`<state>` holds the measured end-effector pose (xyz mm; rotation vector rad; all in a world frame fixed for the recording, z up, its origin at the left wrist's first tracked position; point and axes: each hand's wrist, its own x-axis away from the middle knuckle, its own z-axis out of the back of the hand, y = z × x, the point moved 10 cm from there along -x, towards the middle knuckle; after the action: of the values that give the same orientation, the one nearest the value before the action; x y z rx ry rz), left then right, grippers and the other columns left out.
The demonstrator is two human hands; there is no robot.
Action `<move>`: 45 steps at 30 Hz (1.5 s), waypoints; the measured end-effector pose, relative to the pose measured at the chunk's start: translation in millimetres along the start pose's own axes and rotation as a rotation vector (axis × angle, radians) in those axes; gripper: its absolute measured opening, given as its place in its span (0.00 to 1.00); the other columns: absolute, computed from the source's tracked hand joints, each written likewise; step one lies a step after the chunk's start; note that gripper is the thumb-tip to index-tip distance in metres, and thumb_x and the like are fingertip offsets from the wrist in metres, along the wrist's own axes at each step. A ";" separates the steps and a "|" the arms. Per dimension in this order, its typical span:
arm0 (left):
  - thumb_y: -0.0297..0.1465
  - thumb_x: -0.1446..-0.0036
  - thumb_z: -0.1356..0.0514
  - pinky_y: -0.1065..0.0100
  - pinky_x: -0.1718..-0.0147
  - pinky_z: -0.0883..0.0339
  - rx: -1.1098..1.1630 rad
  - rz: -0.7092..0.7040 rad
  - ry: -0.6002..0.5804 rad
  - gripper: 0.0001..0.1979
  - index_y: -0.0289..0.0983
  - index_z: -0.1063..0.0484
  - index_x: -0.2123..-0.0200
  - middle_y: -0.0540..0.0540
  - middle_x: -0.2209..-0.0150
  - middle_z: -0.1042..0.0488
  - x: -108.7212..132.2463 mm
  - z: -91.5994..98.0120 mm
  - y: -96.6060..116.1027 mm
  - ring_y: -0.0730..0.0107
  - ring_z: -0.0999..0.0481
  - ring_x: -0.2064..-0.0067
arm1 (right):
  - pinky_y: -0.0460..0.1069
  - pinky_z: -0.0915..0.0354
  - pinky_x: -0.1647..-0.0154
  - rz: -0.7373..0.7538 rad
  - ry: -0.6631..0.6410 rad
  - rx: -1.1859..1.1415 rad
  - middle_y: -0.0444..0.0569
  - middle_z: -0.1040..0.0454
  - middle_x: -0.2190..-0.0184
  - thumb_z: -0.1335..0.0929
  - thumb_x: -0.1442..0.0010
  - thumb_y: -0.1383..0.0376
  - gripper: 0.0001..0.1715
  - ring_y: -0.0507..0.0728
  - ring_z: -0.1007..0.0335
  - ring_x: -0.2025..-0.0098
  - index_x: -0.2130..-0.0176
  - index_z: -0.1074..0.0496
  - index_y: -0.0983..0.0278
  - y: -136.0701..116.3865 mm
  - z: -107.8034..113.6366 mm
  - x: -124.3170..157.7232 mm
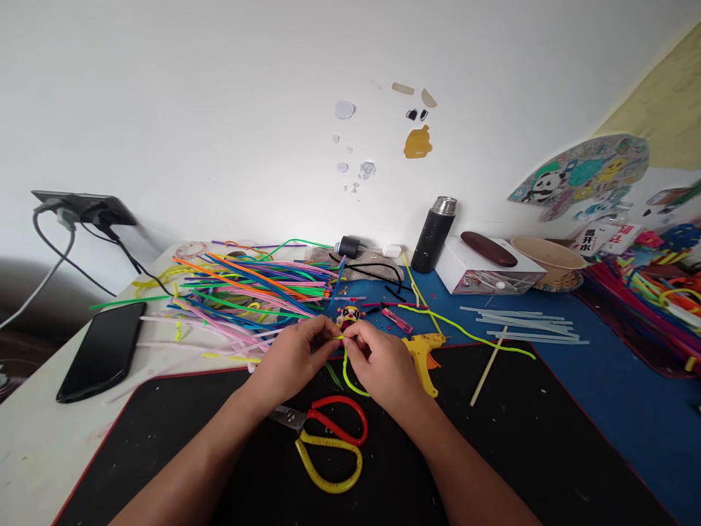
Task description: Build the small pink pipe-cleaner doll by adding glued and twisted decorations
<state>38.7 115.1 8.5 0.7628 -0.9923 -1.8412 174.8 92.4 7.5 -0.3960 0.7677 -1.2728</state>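
Note:
My left hand point(299, 354) and my right hand point(380, 358) meet fingertip to fingertip over the black mat point(219, 438). Both are pinched on a yellow-green pipe cleaner point(350, 381), whose free part curves down below my right fingers. Just behind my fingertips stands a small colourful figure point(349, 313), partly covered by them. Nearer to me lie scissors point(328, 446) with one red and one yellow handle, blades partly under my left wrist. A yellow glue gun point(423, 358) rests close to the right of my right hand.
Many coloured pipe cleaners point(257, 285) are heaped at the left back. A phone point(101, 351) lies at far left. Behind stand a black thermos point(434, 234) and a white box point(487, 267). Glue sticks point(526, 324) and a wooden stick point(488, 367) lie on the right.

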 end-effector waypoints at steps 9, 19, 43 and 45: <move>0.35 0.36 0.40 0.68 0.66 0.34 -0.130 -0.020 -0.006 0.07 0.41 0.22 0.64 0.49 0.67 0.18 0.1 3.8 2.9 0.65 0.21 0.65 | 0.48 0.43 0.72 0.024 -0.033 0.023 0.42 0.23 0.75 0.32 0.33 0.66 0.07 0.54 0.29 0.76 0.61 0.22 0.58 -1.8 -4.3 0.2; 0.40 0.35 0.39 0.68 0.67 0.34 -0.038 0.055 -0.058 0.12 0.40 0.20 0.63 0.49 0.68 0.18 -0.9 2.3 -7.0 0.65 0.23 0.66 | 0.47 0.43 0.72 0.012 -0.023 -0.003 0.42 0.23 0.75 0.32 0.33 0.66 0.06 0.54 0.29 0.76 0.61 0.23 0.59 -2.5 -2.1 0.6; 0.48 0.47 0.30 0.69 0.72 0.34 0.369 0.258 -0.065 0.19 0.36 0.22 0.70 0.51 0.75 0.25 -1.8 -12.1 -27.9 0.71 0.29 0.74 | 0.48 0.52 0.76 0.043 0.066 0.107 0.39 0.32 0.83 0.32 0.36 0.65 0.07 0.52 0.40 0.83 0.68 0.28 0.60 -9.0 3.4 4.4; 0.48 0.52 0.27 0.69 0.71 0.32 0.504 0.310 -0.073 0.20 0.36 0.21 0.70 0.50 0.75 0.24 -0.6 -17.8 -31.5 0.71 0.28 0.74 | 0.48 0.52 0.76 0.044 0.091 0.111 0.39 0.34 0.84 0.32 0.36 0.65 0.08 0.51 0.43 0.83 0.70 0.29 0.59 -9.0 4.1 4.9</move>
<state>40.5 119.1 -27.4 0.7827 -1.5595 -1.3718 171.8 84.7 14.8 -0.2311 0.7746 -1.2926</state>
